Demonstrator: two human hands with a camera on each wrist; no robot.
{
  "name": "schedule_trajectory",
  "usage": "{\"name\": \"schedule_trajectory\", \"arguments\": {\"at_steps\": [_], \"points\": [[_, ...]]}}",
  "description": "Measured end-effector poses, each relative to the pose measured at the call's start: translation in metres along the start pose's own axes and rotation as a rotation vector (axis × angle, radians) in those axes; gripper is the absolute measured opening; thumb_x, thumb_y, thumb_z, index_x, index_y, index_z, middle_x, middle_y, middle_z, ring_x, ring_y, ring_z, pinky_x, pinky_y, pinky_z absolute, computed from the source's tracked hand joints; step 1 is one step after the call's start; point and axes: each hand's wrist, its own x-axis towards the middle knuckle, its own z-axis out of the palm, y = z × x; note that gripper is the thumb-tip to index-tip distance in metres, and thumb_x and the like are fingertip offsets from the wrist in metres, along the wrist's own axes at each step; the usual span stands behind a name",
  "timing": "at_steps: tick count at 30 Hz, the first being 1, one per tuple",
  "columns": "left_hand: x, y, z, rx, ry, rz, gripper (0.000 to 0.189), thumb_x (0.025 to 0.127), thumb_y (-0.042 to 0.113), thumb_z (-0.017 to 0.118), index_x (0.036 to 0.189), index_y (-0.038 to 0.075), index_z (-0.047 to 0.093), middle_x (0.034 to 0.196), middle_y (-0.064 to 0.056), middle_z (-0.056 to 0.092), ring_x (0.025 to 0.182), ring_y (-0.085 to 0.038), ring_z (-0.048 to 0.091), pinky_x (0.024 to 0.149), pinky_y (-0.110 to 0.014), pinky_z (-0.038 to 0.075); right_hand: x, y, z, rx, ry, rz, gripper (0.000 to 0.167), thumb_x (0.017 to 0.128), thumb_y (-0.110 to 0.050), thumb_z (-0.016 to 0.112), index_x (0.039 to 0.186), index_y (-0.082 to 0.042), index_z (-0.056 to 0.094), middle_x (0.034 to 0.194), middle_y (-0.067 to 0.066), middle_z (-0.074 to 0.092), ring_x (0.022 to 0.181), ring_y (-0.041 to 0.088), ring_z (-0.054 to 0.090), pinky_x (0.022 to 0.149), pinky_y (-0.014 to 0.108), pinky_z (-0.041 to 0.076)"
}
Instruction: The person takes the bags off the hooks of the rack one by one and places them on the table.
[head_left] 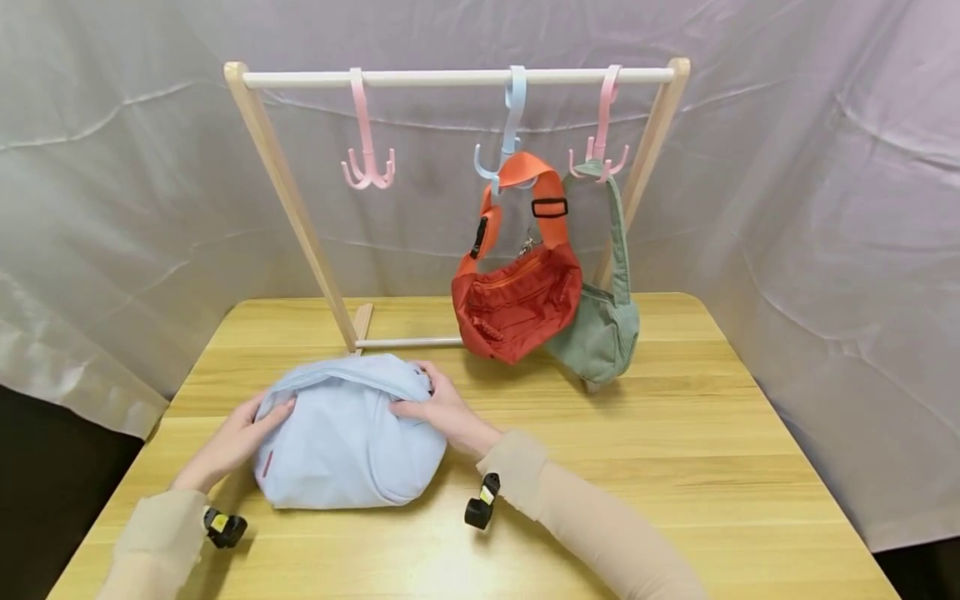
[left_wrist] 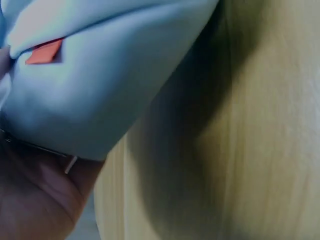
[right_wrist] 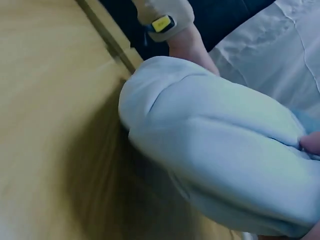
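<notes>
A light blue fabric bag (head_left: 345, 450) with a zipper along its top is held low over the front left of the table. My left hand (head_left: 242, 432) grips its left side, thumb on the front and the other fingers behind. At its upper right end my right hand (head_left: 447, 412) pinches the fabric, with the thumb in front. A small red tag (left_wrist: 45, 51) stands out from the cloth in the left wrist view. Beneath the bag a shadow falls on the table in both wrist views.
A wooden rack (head_left: 292, 200) carries a left pink hook (head_left: 367, 167), a blue hook (head_left: 513, 108) and a right pink hook (head_left: 606, 108). From the blue one hangs a red bag (head_left: 517, 308) with an orange strap. A green bag (head_left: 600, 337) hangs from the right pink one, partly behind the red bag.
</notes>
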Motion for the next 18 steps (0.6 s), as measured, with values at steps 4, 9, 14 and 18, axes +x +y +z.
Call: {"name": "schedule_trajectory", "arguments": {"at_steps": [4,9,14,18], "points": [[-0.001,-0.005,-0.001,0.018,-0.051,-0.075,0.065,0.108,0.041,0.042,0.156,0.000,0.030,0.154,-0.032,0.039,0.140,-0.052,0.039,0.110,-0.067,0.035,0.000,0.006,0.008,0.045,0.016,0.069,0.064,0.083,-0.009,0.076,0.142,-0.010,0.048,0.137,0.012,0.057,0.117,0.018,0.056,0.109,0.037,0.044],[-0.005,-0.014,-0.002,0.094,-0.058,-0.102,0.058,0.108,0.041,0.043,0.148,-0.001,0.042,0.142,-0.030,0.053,0.126,-0.042,0.056,0.097,-0.045,0.049,-0.002,0.015,0.015,0.020,0.026,0.115,0.072,0.084,-0.010,0.072,0.146,-0.009,0.037,0.142,0.017,0.053,0.124,0.025,0.054,0.114,0.045,0.041],[-0.010,-0.024,-0.006,0.142,-0.029,-0.106,0.051,0.105,0.036,0.050,0.139,-0.002,0.051,0.125,-0.024,0.066,0.104,-0.014,0.063,0.080,-0.024,0.050,-0.005,0.023,0.016,-0.082,0.012,0.110,0.080,0.084,-0.011,0.071,0.150,-0.006,0.025,0.145,0.024,0.049,0.129,0.035,0.053,0.118,0.051,0.035],[-0.015,-0.034,-0.011,0.160,0.007,-0.112,0.051,0.103,0.034,0.055,0.138,-0.003,0.054,0.117,-0.018,0.068,0.092,0.003,0.057,0.075,-0.021,0.048,-0.008,0.027,0.014,-0.157,-0.013,0.088,0.079,0.085,-0.012,0.069,0.149,-0.003,0.024,0.146,0.028,0.047,0.129,0.039,0.054,0.116,0.052,0.039]]}}
